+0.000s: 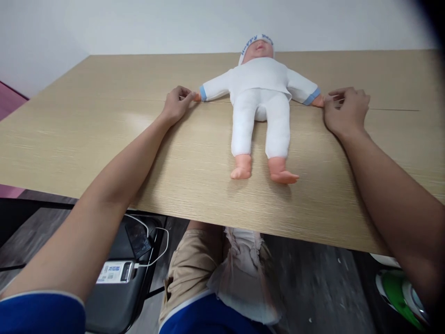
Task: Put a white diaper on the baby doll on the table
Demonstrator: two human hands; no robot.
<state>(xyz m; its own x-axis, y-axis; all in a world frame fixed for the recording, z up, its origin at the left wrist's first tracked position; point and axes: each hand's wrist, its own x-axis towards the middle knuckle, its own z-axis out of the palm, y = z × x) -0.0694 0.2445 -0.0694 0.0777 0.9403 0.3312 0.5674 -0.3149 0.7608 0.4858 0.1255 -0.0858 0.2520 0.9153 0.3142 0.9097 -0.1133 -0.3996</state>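
A light wooden table (104, 139) stands against a plain white wall (139, 23). Below its near edge is a dark grey floor (313, 269).

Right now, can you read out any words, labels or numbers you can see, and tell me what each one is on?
"HAPPY" in blue letters, on the white cap of the doll; a second blue word follows it, too blurred to read.
White label with print on the power bank under the table: too small to read.
No other text is visible.
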